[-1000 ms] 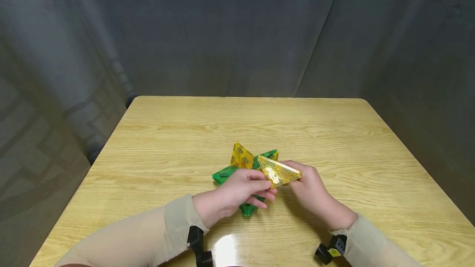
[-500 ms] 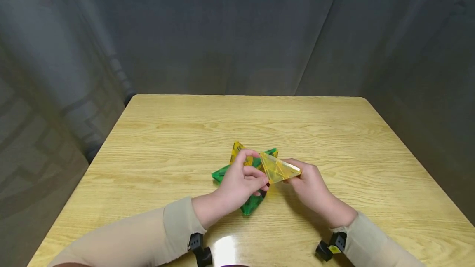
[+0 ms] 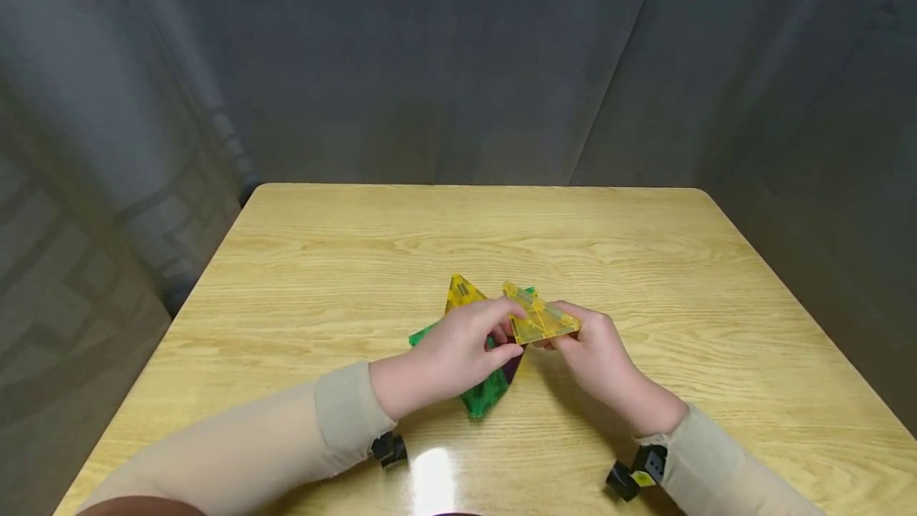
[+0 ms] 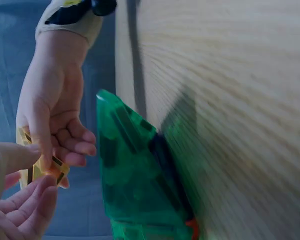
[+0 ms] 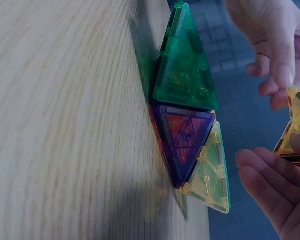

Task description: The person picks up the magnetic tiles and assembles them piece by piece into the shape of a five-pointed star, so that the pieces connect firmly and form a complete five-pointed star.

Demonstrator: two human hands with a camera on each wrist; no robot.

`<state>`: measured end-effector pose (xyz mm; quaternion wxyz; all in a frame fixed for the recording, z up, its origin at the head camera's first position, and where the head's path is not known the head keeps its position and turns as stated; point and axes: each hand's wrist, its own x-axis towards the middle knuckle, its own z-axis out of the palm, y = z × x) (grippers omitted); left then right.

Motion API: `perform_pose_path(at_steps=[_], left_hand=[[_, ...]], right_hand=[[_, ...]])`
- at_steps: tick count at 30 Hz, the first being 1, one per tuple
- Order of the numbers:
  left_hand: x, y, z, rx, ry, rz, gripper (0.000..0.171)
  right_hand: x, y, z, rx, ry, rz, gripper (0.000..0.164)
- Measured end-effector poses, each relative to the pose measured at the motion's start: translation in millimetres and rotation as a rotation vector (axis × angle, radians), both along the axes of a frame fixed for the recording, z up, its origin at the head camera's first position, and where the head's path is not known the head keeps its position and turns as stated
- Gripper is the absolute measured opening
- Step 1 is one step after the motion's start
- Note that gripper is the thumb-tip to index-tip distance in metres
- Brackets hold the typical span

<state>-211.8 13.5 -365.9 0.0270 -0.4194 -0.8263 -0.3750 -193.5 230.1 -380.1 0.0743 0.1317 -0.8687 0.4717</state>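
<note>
Over the table, my right hand (image 3: 602, 357) grips a pair of see-through yellow triangular magnetic tiles (image 3: 543, 328) at their right corner, joined at an angle. My left hand (image 3: 454, 349) has its index finger on their left side and its thumb near the lower corner; in the left wrist view its thumb and fingers close round the yellow tiles (image 4: 34, 172). Beneath and behind the left hand stands a star-like build of magnetic tiles, partly hidden. It shows a green point (image 3: 483, 395), a yellow point (image 3: 462, 293) and, in the right wrist view, a purple-edged triangle (image 5: 182, 140).
The build rests on a wooden table (image 3: 322, 261) near its middle. Grey curtains (image 3: 430, 62) hang behind the table and at both sides. Wrist cameras (image 3: 634, 474) are strapped over the sleeves.
My left hand has let its hold on the lower corner change: the index finger lifted, then came down on the tiles' left side. The yellow tiles have tilted and risen slightly. My right hand keeps its grip.
</note>
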Motion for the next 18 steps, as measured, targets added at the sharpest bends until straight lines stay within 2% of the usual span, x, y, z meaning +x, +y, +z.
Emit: perform_pose_path(at_steps=[3,8,12,13,15,16,18], left_hand=[[-2.8,0,-2.0,-0.056,0.243,-0.021,0.038],[-7.2,2,-5.4,-0.06,0.644,-0.024,0.036],[-11.1,3,-4.6,-0.087,0.892,0.002,0.027],[-11.8,2,-4.0,-0.093,0.928,0.004,0.025],[-13.3,-3,-2.1,-0.088,0.947,-0.002,0.026],[-14.3,-7,-0.6,-0.08,0.934,-0.002,0.026],[-17.6,-21,2.0,-0.065,0.85,0.029,0.024]], right_hand=[[0.5,-1,1.1,-0.054,-0.025,0.017,0.018],[1.1,-4,2.8,-0.198,-0.076,0.082,0.018],[1.7,-5,5.9,-0.268,-0.106,0.109,0.019],[1.9,-5,6.7,-0.275,-0.112,0.109,0.02],[2.1,-4,8.2,-0.281,-0.124,0.105,0.02],[2.3,-3,8.8,-0.283,-0.13,0.098,0.021],[3.0,0,9.7,-0.284,-0.137,0.071,0.022]])
